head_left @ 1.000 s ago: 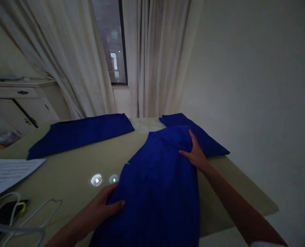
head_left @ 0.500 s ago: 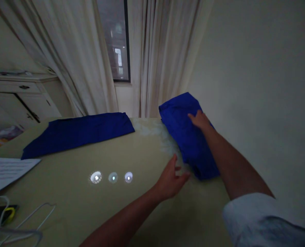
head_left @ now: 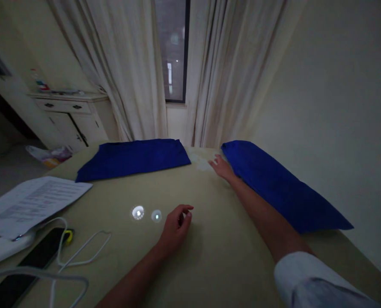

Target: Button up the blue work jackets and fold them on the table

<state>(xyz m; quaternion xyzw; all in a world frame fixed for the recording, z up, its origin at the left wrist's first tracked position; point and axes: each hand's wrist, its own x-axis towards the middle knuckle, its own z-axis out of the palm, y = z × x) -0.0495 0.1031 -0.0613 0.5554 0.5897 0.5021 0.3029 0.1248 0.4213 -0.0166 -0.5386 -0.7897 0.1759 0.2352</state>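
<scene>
Blue cloth (head_left: 287, 188) lies along the right of the counter (head_left: 229, 261), another blue piece (head_left: 139, 159) far left. Right hand (head_left: 221, 167), beside the first, and left hand (head_left: 175, 226), loosely curled, hold nothing. Laying-out seems done; lifting either would call for pinching an edge.

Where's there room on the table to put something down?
Bare table lies between the left hand and right forearm, and between the left hand and left blue cloth. It's crowded at the left, with paper, a black device and white cable, and along the right, where the other blue cloth lies.
</scene>
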